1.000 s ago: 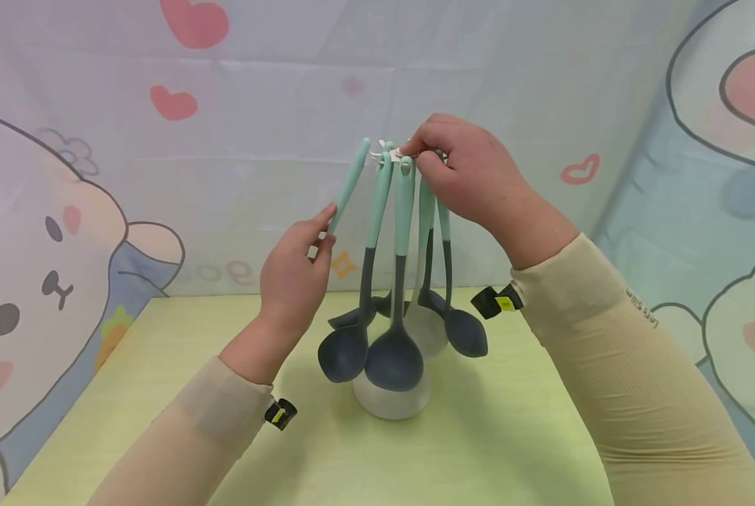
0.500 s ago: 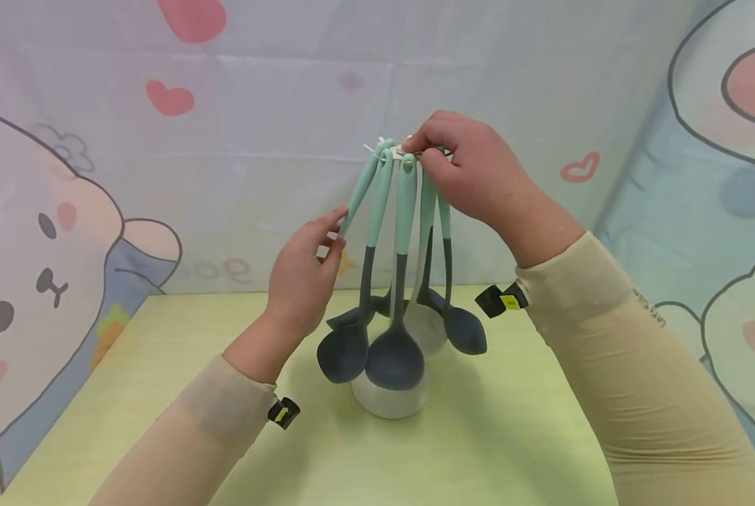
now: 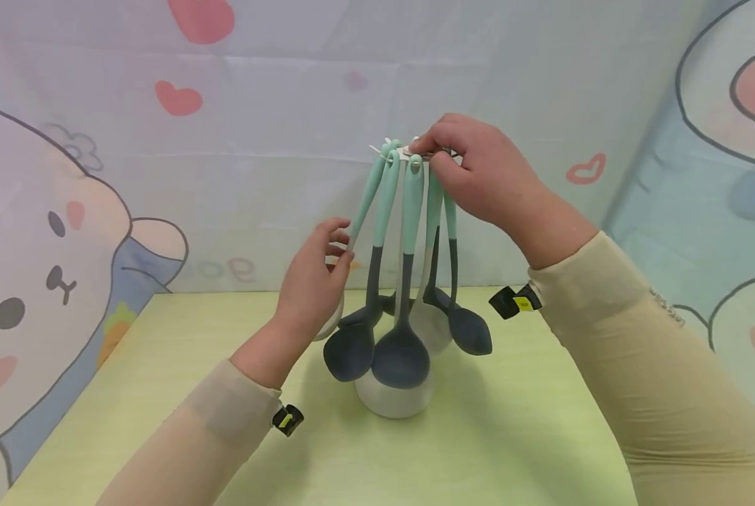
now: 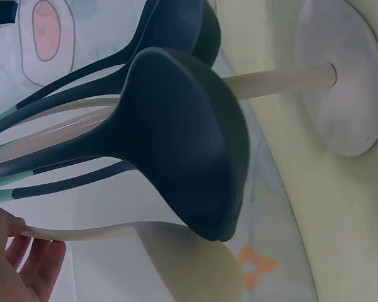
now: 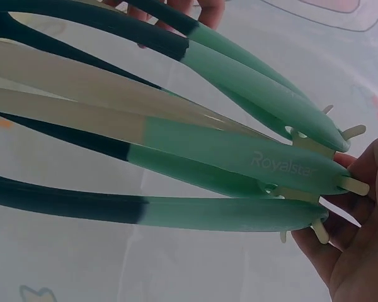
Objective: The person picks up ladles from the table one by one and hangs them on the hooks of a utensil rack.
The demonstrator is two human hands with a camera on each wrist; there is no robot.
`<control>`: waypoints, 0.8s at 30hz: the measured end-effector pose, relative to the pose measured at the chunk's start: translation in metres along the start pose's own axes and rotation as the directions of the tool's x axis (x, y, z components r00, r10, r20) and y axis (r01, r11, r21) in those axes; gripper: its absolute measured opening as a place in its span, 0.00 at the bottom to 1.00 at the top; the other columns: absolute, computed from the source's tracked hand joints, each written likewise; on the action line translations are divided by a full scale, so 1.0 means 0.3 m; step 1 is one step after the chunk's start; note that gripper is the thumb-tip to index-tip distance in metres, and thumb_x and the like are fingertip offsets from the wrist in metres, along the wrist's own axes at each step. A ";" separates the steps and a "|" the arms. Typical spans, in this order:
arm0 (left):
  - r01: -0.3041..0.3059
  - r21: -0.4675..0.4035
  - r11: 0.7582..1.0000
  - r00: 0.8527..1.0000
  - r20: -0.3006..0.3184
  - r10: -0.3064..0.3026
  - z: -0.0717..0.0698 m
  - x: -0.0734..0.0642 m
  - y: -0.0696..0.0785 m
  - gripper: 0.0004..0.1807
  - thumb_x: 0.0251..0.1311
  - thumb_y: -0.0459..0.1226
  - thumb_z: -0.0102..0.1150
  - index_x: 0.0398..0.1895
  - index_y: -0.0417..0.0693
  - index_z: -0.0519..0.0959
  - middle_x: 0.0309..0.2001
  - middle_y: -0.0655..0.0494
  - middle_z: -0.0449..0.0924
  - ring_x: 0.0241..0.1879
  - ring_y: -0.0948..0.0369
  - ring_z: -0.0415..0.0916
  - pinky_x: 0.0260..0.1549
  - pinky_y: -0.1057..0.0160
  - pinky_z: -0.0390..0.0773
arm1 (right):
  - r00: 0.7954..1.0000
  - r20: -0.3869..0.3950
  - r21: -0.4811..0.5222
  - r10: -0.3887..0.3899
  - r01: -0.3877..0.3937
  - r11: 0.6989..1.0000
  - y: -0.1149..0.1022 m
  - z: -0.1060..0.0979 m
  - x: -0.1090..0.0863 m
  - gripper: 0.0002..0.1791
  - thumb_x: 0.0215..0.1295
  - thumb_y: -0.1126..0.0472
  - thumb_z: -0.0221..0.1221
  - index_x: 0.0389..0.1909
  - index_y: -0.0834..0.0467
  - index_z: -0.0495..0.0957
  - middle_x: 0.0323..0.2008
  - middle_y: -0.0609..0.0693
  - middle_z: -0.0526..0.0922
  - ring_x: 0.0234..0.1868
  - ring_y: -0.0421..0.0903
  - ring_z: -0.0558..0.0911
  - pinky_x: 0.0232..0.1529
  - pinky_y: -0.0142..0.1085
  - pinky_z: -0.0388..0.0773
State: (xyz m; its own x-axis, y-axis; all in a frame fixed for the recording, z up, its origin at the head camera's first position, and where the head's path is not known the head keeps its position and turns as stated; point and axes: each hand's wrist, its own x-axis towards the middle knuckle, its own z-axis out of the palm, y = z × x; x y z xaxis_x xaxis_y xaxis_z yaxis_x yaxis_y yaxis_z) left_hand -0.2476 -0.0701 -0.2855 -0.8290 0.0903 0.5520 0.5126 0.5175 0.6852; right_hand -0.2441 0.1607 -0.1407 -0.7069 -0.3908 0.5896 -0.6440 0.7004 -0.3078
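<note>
A rotating-style utensil stand with a round white base [image 3: 395,397] stands on the table, with mint-handled kitchen utensils hanging round its hooked top. My right hand [image 3: 487,165] pinches the stand's top between thumb and fingers. On the left side, my left hand [image 3: 314,281] holds the pale shaft of a cream broad-headed utensil [image 4: 195,258] between thumb and fingers. Its mint handle [image 3: 369,190] reaches up to a hook. In the head view its head is mostly hidden behind my left hand. A dark ladle [image 3: 401,357] hangs in front, with another dark ladle [image 3: 350,351] beside it.
A dark pointed spoon [image 3: 470,330] and a cream utensil [image 3: 430,327] hang on the right of the stand. The pale yellow-green table [image 3: 510,436] ends at a cloth backdrop [image 3: 276,176] printed with cartoon animals and hearts.
The utensil's handle has swung right and up against the hook on the stand's left. My left hand has slid down from the handle to the pale shaft. My right hand stays at the top.
</note>
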 end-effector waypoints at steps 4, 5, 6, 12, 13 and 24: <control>0.008 -0.026 1.000 1.000 0.020 -0.007 0.024 -0.015 -0.019 0.24 0.70 0.33 0.55 0.67 0.52 0.67 0.53 0.55 0.76 0.47 0.61 0.78 0.45 0.61 0.81 | 0.999 0.005 0.000 -0.032 0.032 0.999 0.015 -0.006 -0.011 0.21 0.73 0.61 0.41 0.50 0.52 0.83 0.51 0.43 0.80 0.53 0.43 0.76 0.53 0.42 0.70; 0.010 -0.035 0.999 1.000 0.026 -0.009 0.029 -0.020 -0.022 0.24 0.70 0.33 0.55 0.68 0.52 0.67 0.53 0.55 0.76 0.47 0.61 0.78 0.45 0.61 0.81 | 0.999 0.007 0.001 -0.045 0.045 0.999 0.020 -0.007 -0.014 0.21 0.74 0.60 0.41 0.51 0.52 0.83 0.52 0.43 0.80 0.54 0.43 0.76 0.54 0.42 0.70; 0.012 -0.039 0.999 0.999 0.031 -0.010 0.034 -0.025 -0.026 0.24 0.70 0.33 0.55 0.68 0.52 0.67 0.53 0.55 0.76 0.47 0.61 0.77 0.45 0.61 0.81 | 0.998 0.010 0.002 -0.059 0.059 0.998 0.025 -0.008 -0.018 0.21 0.74 0.60 0.41 0.53 0.52 0.83 0.53 0.43 0.80 0.56 0.43 0.75 0.56 0.43 0.70; 0.040 -0.056 0.998 0.998 0.050 -0.037 0.048 -0.050 -0.043 0.24 0.70 0.35 0.55 0.68 0.54 0.67 0.55 0.55 0.76 0.48 0.61 0.77 0.46 0.61 0.80 | 0.990 0.012 0.043 -0.141 0.140 0.989 0.065 0.020 -0.058 0.21 0.76 0.57 0.46 0.65 0.52 0.75 0.67 0.45 0.71 0.70 0.44 0.64 0.68 0.47 0.62; 0.043 -0.060 0.997 0.998 0.056 -0.040 0.049 -0.054 -0.045 0.24 0.71 0.35 0.55 0.68 0.54 0.66 0.55 0.55 0.75 0.49 0.60 0.76 0.46 0.61 0.80 | 0.989 0.005 0.061 -0.147 0.147 0.987 0.073 0.027 -0.068 0.22 0.75 0.57 0.48 0.67 0.51 0.72 0.69 0.45 0.68 0.72 0.43 0.61 0.69 0.47 0.61; 0.065 -0.064 0.996 0.997 0.053 -0.062 0.004 -0.101 -0.045 0.26 0.71 0.40 0.55 0.71 0.56 0.64 0.58 0.59 0.73 0.53 0.62 0.75 0.52 0.59 0.78 | 0.987 -0.143 0.365 -0.074 0.122 0.923 0.135 0.084 -0.154 0.29 0.78 0.51 0.39 0.77 0.49 0.55 0.75 0.43 0.56 0.75 0.49 0.55 0.74 0.46 0.50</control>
State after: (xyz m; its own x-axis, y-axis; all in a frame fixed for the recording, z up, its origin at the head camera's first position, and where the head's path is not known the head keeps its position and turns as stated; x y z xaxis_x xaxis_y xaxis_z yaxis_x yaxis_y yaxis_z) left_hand -0.2298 -0.0787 -0.3120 -0.8697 0.1036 0.4825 0.4709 0.4666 0.7487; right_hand -0.2450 0.1920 -0.1992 -0.6080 -0.3528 0.7112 -0.7876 0.3807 -0.4844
